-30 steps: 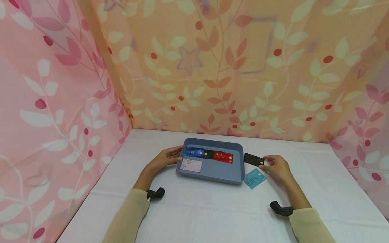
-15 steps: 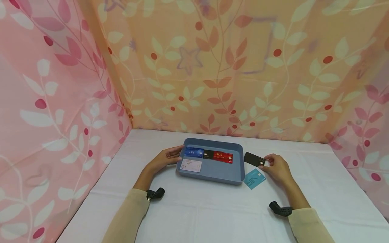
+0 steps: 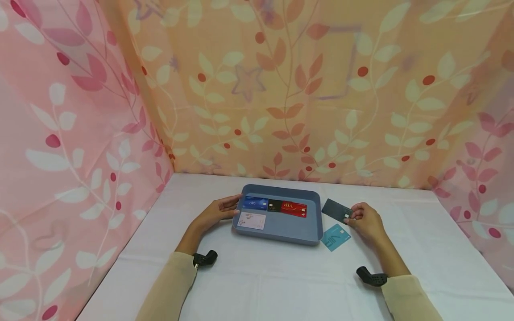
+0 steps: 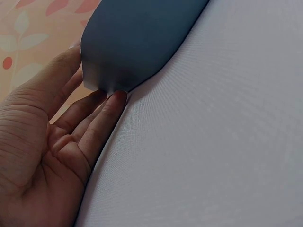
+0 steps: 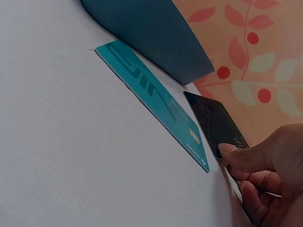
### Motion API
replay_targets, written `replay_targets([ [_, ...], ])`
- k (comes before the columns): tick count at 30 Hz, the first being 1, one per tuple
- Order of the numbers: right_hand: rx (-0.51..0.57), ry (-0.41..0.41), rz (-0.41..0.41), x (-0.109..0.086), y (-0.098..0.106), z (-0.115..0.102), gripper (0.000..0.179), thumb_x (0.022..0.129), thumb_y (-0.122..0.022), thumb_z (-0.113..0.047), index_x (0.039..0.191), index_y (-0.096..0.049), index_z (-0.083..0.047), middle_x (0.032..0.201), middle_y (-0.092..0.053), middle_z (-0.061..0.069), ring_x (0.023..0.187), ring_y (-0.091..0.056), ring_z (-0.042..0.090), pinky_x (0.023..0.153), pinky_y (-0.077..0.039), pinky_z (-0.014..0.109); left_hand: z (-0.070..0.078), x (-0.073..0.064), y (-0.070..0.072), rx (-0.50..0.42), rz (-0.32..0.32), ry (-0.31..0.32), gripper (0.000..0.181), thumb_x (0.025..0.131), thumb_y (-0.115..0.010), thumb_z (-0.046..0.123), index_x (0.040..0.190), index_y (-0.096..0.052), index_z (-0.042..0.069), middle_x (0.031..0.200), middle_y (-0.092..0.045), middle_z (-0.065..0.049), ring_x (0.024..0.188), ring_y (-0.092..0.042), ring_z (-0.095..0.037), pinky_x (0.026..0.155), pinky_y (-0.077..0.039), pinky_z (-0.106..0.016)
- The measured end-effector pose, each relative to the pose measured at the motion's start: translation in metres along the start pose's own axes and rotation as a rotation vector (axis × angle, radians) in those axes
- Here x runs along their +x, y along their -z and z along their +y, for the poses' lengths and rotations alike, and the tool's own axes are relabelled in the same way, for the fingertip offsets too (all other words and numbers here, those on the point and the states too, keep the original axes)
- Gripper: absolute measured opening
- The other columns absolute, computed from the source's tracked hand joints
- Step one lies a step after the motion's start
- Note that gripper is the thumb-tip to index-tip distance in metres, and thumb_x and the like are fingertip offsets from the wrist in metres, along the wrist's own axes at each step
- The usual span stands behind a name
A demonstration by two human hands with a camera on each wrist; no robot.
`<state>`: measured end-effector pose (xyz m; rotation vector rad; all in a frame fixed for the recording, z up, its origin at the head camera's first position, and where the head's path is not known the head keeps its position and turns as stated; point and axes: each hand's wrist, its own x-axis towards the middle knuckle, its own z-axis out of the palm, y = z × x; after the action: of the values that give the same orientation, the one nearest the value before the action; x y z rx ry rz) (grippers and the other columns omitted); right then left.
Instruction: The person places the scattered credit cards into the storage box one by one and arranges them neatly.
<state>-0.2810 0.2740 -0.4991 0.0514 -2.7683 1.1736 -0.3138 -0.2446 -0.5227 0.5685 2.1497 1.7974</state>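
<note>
My right hand (image 3: 367, 222) pinches a black card (image 3: 336, 211) by its right end, just right of the tray; in the right wrist view the thumb lies on the card's face and its near end is lifted. A teal card (image 5: 151, 99) lies on the white cloth between that hand and the tray. At the tray's left end, my left hand (image 3: 214, 214) rests with its fingers fairly straight against the wall of the blue-grey tray (image 3: 281, 238). Inside the tray lie a blue card (image 3: 255, 203), a red-and-black card (image 3: 294, 208) and a pale patterned card (image 3: 251, 220).
White cloth (image 3: 261, 285) covers the table. A patterned orange curtain (image 3: 281, 89) hangs behind it, with pink curtains (image 3: 80, 147) along the sides. Black wrist cameras (image 3: 371, 277) sit at both sleeves.
The black card has tilted up in my right hand, its face now greyer. The whole head view has shifted slightly downward. My left hand stays against the tray.
</note>
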Motion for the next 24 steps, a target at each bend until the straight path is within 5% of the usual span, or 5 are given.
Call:
replay_targets([
  [17, 0.207, -0.126, 0.033, 0.0022, 0.0026, 0.005, 0.037, 0.088, -0.077, -0.006, 0.118, -0.059, 0.007, 0.077, -0.074, -0.001, 0.061, -0.055, 0.003, 0.051, -0.045, 0.022, 0.0002, -0.0014, 0.0004, 0.021, 0.006, -0.002, 0.066, 0.096, -0.073, 0.019, 0.155, -0.044, 0.015, 0.159, -0.041, -0.007, 0.144, -0.042, -0.022, 0.111, -0.041, -0.032],
  [24, 0.435, -0.253, 0.076, 0.0018, 0.002, 0.0054, 0.035, 0.092, -0.069, 0.003, 0.124, -0.055, 0.009, 0.078, -0.074, 0.003, 0.065, -0.07, 0.007, 0.062, -0.058, 0.018, 0.0014, -0.0003, 0.0, 0.026, 0.006, 0.003, 0.066, 0.096, -0.073, 0.019, 0.155, -0.044, 0.015, 0.159, -0.042, -0.008, 0.144, -0.042, -0.023, 0.11, -0.042, -0.031],
])
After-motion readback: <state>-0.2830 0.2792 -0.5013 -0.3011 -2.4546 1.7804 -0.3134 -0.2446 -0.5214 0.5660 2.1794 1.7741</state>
